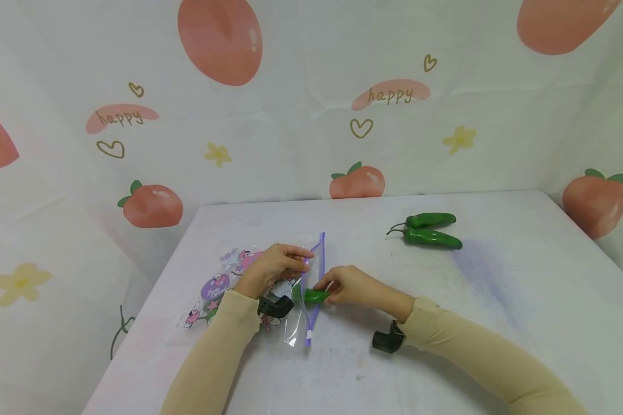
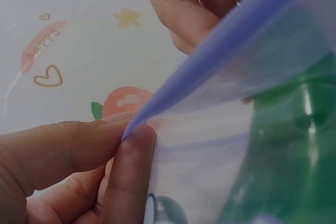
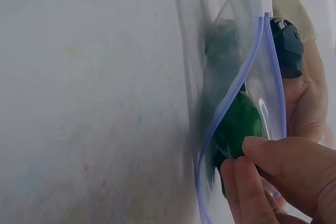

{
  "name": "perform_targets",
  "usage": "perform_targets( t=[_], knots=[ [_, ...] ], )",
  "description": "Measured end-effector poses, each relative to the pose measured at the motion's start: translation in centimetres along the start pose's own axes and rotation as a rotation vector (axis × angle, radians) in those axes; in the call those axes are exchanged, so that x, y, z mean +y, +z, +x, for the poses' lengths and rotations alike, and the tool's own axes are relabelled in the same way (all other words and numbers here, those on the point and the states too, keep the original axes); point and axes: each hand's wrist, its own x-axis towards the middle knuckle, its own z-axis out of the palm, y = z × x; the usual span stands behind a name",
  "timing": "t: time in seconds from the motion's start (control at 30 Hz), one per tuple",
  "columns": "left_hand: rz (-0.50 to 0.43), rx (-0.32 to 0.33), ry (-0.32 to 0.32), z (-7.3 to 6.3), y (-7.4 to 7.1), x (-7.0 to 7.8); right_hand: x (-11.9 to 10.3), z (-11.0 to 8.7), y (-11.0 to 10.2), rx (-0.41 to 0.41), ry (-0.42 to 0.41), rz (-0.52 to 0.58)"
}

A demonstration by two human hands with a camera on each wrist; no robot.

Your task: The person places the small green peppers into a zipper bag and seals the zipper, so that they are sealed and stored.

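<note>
A clear zip bag [image 1: 291, 334] printed with pink cartoon figures lies on the table, its purple zip edge [image 3: 278, 93] parted into an opening. My left hand [image 1: 277, 265] pinches the upper part of that edge between thumb and fingers; the left wrist view shows the pinch close up. At the mouth, my right hand [image 1: 350, 286] holds a green chili pepper [image 1: 315, 296] by one end between thumb and fingers. The rest of this pepper [image 3: 239, 124] reaches inside the bag. More green shows through the plastic, too blurred to tell apart.
Two green chili peppers [image 1: 431, 237] with stems lie side by side at the table's back right. A white slider [image 3: 261, 3] sits at the near end of the zip. Behind the white table [image 1: 498, 259] hangs a cloth printed with peaches.
</note>
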Motion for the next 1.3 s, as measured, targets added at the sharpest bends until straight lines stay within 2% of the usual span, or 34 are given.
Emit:
perform_targets(
  t=[0.53,1.3],
  knots=[
    [0.002,-0.012,0.03,0.0,-0.1,0.0,0.1,1.0,1.2,-0.027,-0.063,-0.017],
    [0.005,-0.009,0.024,0.0,0.0,0.0,0.4,1.7,1.6,-0.052,0.002,0.004]
  ],
)
